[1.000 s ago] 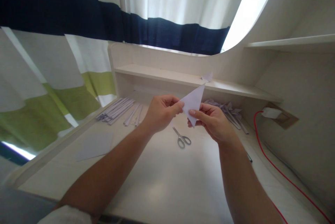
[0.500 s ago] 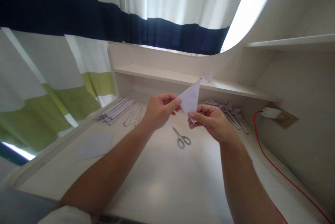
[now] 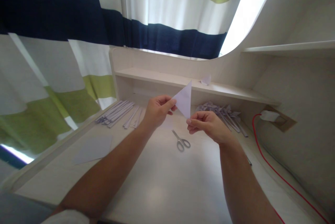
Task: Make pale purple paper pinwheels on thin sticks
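Observation:
A folded paper triangle (image 3: 184, 99), pale lilac-white, is held up above the desk between my two hands. My left hand (image 3: 160, 109) pinches its left corner between thumb and fingers. At the lower corner, the thumb and fingertips of my right hand (image 3: 202, 123) close on the paper's tip. Below the paper, grey-handled scissors (image 3: 180, 142) lie on the desk with their points away from me.
Rolled paper sticks (image 3: 116, 112) lie at the back left, near a flat paper sheet (image 3: 94, 147). Folded paper pieces on sticks (image 3: 225, 114) are heaped at the back right. Another folded piece (image 3: 206, 80) rests on the shelf (image 3: 157, 77). A red cable (image 3: 274, 168) runs down the right side.
The triangle has shifted slightly left in view and turned a little. My right hand's grip has slid down to its lower tip, while the left hand keeps its corner.

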A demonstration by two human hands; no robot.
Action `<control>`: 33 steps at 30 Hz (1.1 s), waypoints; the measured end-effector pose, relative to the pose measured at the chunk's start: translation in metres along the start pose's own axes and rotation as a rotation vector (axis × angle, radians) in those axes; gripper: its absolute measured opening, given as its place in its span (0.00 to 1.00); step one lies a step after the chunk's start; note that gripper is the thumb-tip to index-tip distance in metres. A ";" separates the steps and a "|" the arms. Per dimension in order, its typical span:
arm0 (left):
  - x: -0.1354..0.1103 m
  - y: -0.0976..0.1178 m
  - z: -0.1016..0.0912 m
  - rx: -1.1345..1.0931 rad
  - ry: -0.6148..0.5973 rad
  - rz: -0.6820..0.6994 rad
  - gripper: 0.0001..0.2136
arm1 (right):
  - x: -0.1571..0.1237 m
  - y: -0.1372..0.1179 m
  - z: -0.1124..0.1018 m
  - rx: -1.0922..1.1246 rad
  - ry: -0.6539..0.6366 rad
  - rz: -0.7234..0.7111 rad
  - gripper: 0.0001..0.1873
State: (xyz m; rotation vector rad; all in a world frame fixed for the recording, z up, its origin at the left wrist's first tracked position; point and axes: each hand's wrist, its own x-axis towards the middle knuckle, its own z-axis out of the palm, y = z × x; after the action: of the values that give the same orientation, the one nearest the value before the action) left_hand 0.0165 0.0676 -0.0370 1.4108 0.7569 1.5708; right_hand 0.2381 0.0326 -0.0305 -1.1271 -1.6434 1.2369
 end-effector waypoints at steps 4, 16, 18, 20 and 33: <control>0.004 -0.001 -0.007 0.014 -0.018 0.017 0.14 | -0.002 -0.002 -0.007 -0.125 -0.071 0.043 0.19; 0.000 -0.012 0.004 0.104 -0.282 -0.054 0.14 | 0.008 0.011 -0.003 -0.007 0.064 -0.118 0.19; 0.000 -0.011 0.004 0.114 -0.285 -0.043 0.14 | 0.008 0.011 -0.003 -0.003 0.080 -0.117 0.19; 0.000 -0.010 0.003 0.129 -0.291 -0.032 0.14 | 0.008 0.010 -0.004 0.009 0.097 -0.124 0.19; -0.002 -0.008 0.003 0.147 -0.295 -0.026 0.13 | 0.006 0.008 -0.006 0.064 0.152 -0.139 0.21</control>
State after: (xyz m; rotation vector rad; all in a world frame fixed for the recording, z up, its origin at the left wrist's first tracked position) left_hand 0.0209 0.0690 -0.0445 1.6870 0.7192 1.2695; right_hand 0.2431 0.0413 -0.0361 -1.0236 -1.5312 1.0806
